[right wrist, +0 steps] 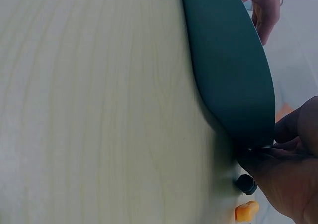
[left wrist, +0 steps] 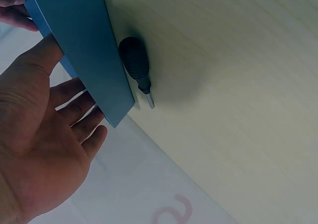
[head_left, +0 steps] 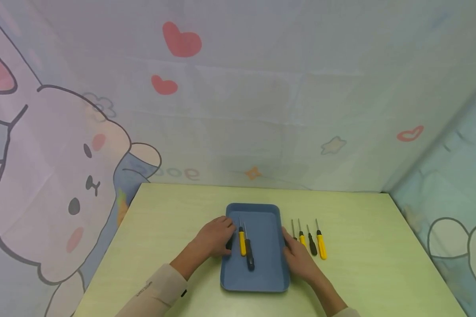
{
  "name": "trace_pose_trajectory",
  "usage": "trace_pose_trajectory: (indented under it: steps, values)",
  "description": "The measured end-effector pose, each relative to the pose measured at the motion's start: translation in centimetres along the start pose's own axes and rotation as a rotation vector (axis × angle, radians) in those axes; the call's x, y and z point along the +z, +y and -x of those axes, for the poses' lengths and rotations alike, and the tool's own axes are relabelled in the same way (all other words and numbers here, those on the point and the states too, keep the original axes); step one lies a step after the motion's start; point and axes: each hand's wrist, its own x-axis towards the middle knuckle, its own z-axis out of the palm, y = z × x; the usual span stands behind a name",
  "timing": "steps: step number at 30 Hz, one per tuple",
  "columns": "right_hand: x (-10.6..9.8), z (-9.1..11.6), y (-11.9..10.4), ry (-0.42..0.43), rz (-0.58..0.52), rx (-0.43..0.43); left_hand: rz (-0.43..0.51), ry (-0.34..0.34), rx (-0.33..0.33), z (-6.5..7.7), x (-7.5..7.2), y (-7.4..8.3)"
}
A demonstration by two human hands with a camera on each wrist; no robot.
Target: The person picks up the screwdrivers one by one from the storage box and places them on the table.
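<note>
The right hand [head_left: 299, 259] is gripping the blue tray [head_left: 267, 275] on the table [head_left: 365, 251]; the left hand [head_left: 216, 237] is reaching over its left side, hold not showing. Steadying is apparently under way; the next move is calling for clearing the black screwdriver [left wrist: 135, 60] lying alongside.

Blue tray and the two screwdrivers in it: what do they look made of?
Blue tray: probably smooth matte plastic, from its even colour and rounded corners; painted metal isn't ruled out. Yellow-handled screwdriver and black-handled screwdriver: handles likely plastic or rubber, thick and solid in colour; thin grey shafts suggest metal. Their finish is too small to judge.
</note>
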Motion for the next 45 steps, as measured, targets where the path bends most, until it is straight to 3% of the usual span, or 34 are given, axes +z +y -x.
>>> trace_pose_trajectory:
  steps: [31,45]
  values:
    - [0.2,0.3,-0.1,0.016,0.032,0.008,0.004,-0.088,-0.032,-0.4,-0.5,1.1]
    - [0.3,0.2,-0.2,0.027,0.032,0.0,0.057,-0.105,-0.018,-1.0,-0.2,0.3]
